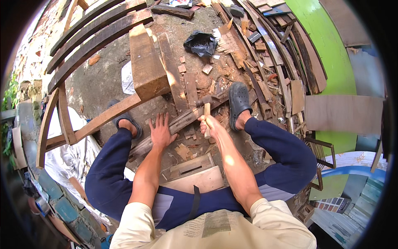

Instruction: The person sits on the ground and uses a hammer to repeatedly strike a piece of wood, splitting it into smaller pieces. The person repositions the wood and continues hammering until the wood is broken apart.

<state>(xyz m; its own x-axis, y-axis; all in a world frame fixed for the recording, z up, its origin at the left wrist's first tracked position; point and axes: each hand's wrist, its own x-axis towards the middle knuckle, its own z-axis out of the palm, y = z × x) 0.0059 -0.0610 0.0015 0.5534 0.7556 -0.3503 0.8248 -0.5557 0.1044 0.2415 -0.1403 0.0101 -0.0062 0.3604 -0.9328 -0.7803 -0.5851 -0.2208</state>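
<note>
The left hand lies open, fingers spread flat on a long, rough, weathered plank that slants across the ground between two dark rubber clogs. The right hand is closed around the pale wooden handle of one hammer, its dark metal head resting on the plank. A thick square beam and three curved dark slats lie beyond, among splintered offcuts.

- An outdoor woodworking yard, rough and improvised.
- Bare concrete ground littered with wood offcuts at centre.
- Stacked planks and strips pile up at upper right.
- Curved timber frame pieces lie at upper left, beside a brick wall.
</note>
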